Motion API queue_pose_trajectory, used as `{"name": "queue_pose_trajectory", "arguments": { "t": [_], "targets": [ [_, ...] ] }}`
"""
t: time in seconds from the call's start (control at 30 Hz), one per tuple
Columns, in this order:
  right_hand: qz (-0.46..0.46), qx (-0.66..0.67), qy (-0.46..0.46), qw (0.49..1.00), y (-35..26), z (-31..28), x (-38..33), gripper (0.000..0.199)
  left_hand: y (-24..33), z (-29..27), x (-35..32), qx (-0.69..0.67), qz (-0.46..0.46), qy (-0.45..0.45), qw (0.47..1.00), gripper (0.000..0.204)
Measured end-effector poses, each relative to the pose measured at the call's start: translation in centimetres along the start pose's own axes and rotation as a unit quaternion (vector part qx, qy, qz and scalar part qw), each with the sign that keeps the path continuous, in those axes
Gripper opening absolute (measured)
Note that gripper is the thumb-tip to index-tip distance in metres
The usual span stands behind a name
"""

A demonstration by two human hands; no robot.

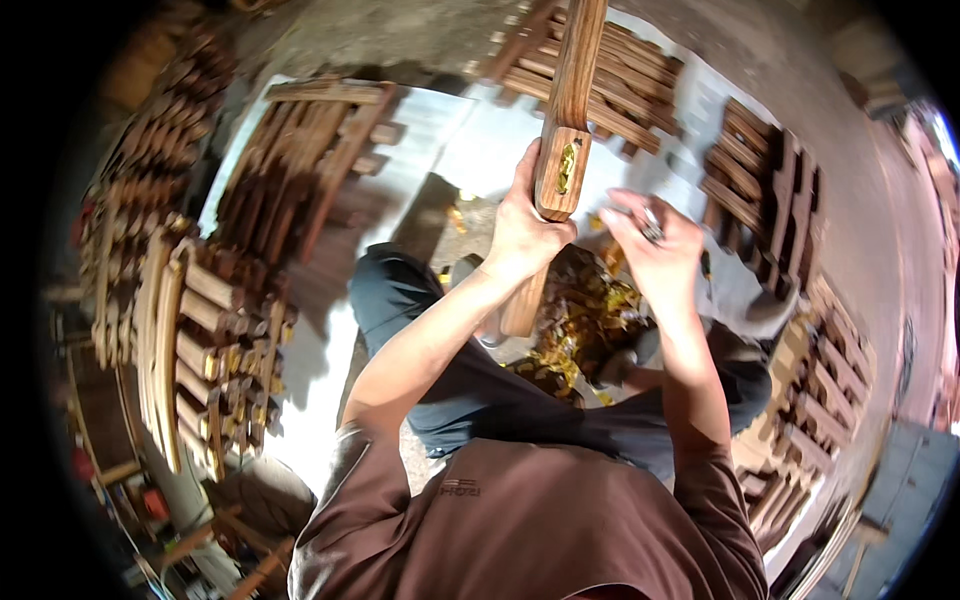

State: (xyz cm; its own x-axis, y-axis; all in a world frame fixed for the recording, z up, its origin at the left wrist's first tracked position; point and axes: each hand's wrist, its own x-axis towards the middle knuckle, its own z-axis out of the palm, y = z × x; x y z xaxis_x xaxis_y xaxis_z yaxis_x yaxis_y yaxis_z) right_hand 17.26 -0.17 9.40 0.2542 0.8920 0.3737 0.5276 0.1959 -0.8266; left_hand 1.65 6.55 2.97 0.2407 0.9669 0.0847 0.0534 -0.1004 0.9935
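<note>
My left hand (522, 232) is wrapped round a long, curved brown wooden furniture part (573, 85), held up in front of me. On its thicker block end sits a small patch of shiny yellow film (567, 168), in a slot-shaped outline. To the right of that end, apart from it, is my right hand (664, 248), its fingers closed on a small grey metallic tool (652, 226); blur hides its exact kind. Below my hands, between my legs, lies a heap of crumpled yellow film scraps (590, 315).
Stacks of similar wooden parts surround me: one at the left (300, 165), one ahead (610, 75), one at the right (755, 185), and more on the near left (195, 340) and near right (825, 385). White sheets (425, 120) cover parts of the floor.
</note>
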Motion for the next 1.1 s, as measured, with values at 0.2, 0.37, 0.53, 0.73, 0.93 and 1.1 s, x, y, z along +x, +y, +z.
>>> {"name": "queue_pose_trajectory", "arguments": {
  "t": [0.2, 0.37, 0.53, 0.73, 0.93, 1.1],
  "targets": [
    [-0.043, -0.131, 0.015, 0.990, 1.6, 0.4, 0.2, 0.026, -1.2, 2.7, -1.8, 0.112, 0.051, -0.040, 0.992, 0.104],
    [-0.071, -0.290, -0.020, 0.954, 2.1, 1.3, -0.3, 0.024, -2.0, 2.6, -2.6, 0.240, 0.013, -0.034, 0.970, 0.105],
    [-0.087, -0.240, -0.019, 0.967, 3.1, 2.6, 0.3, 0.018, -2.7, 1.6, -1.8, 0.193, 0.010, -0.040, 0.980, 0.104],
    [-0.060, -0.176, -0.032, 0.982, 1.4, 1.0, -0.8, 0.013, -2.6, 1.9, -1.6, 0.193, 0.034, -0.057, 0.979, 0.103],
    [0.025, -0.099, -0.086, 0.991, -1.6, -3.4, -5.6, 0.012, -4.6, 1.2, 0.9, 0.001, -0.080, -0.054, 0.995, 0.098],
    [0.139, -0.202, -0.128, 0.961, 7.8, -5.7, -8.9, 0.026, -2.7, -0.1, 0.3, -0.325, -0.169, -0.145, 0.919, 0.058]
  ]
}}
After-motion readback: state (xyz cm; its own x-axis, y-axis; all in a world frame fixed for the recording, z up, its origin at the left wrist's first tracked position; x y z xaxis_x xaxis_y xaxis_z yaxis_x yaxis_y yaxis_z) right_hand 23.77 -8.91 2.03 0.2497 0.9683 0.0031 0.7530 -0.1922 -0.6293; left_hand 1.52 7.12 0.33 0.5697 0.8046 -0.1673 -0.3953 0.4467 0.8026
